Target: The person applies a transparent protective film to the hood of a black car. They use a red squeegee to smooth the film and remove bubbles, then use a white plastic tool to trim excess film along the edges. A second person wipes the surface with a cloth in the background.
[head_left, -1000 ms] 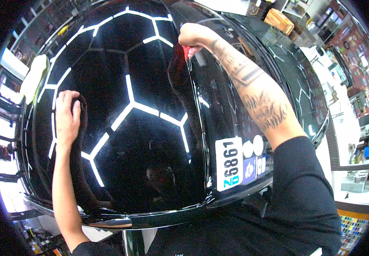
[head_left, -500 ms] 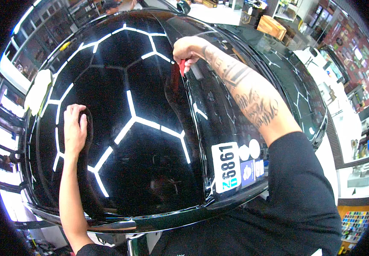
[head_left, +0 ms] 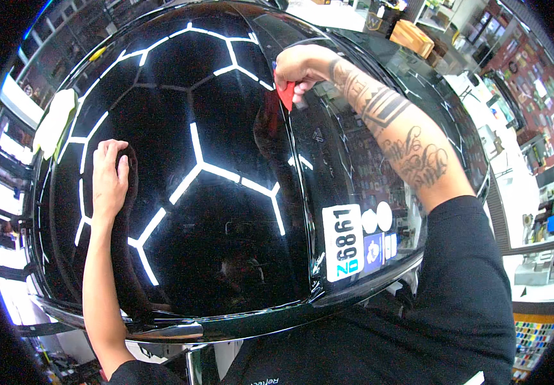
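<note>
The glossy black roof of a car (head_left: 238, 205) fills the middle of the view, mirroring bright hexagon-shaped lights. Toward its far right, my right hand (head_left: 296, 72) pinches a small red squeegee (head_left: 285, 96). The squeegee's tip points down at the seam between the roof and the windshield (head_left: 328, 173); part of it is hidden in my fingers. On the left side of the roof my left hand (head_left: 109, 176) rests palm down. Its fingers are extended and hold nothing.
A pale yellow-green cloth (head_left: 56, 122) lies at the roof's left edge, and a small yellow item (head_left: 98, 54) sits farther off. A white label (head_left: 342, 242) and round stickers are on the windshield. The hood extends right, with cluttered white counters (head_left: 540, 218) beyond it.
My right hand and the red squeegee have shifted slightly along the seam toward me. The whole view has moved a little. My left hand stays in about the same spot on the roof.
</note>
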Demonstrator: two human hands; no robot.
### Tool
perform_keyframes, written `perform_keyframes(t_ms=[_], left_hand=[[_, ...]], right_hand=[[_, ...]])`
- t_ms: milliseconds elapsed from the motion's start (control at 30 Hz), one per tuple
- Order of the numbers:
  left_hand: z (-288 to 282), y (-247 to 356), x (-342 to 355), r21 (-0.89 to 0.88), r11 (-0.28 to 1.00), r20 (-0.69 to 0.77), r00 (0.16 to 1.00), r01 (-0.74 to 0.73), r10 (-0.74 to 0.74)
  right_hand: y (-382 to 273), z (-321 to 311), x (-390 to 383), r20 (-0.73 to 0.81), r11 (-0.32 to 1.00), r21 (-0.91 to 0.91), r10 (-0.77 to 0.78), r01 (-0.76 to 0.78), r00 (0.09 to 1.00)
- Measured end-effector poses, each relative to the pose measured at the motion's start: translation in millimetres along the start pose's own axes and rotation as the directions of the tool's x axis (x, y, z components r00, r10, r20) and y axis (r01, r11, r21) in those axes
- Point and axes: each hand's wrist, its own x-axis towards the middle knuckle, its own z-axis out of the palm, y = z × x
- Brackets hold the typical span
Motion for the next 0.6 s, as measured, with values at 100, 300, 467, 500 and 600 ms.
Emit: perform_keyframes(t_ms=[100, 300, 467, 500, 600], left_hand=[[-0.6, -8.2, -10.8, 0.025, 1.0, -0.019, 1.0, -0.003, 0.003], [5.3, 4.1, -2.5, 0.015, 1.0, -0.002, 1.0, 0.021, -0.021], [4.2, -3.1, -1.7, 0.009, 1.0, -0.016, 1.0, 0.012, -0.012], [1.9, -3.9, -0.9, 0.005, 1.0, -0.03, 1.0, -0.005, 0.005], [2.8, -4.7, -3.5, -0.002, 1.0, -0.042, 0.999, -0.027, 0.027]], right_hand=[[-2.3, 22.8, -14.0, -0.087, 0.995, -0.094, -0.047, 0.039, 0.995], [42.1, 93.9, -36.9, -0.565, 0.919, 0.268, -0.092, 0.288, 0.82], [23.2, 48.5, -34.0, -0.248, 0.982, 0.144, -0.084, 0.123, 0.965], [18.9, 31.6, -35.5, -0.095, 0.992, 0.082, -0.093, 0.1, 0.991], [7.8, 35.5, -54.7, -0.04, 0.988, 0.153, -0.008, 0.014, 0.999]])
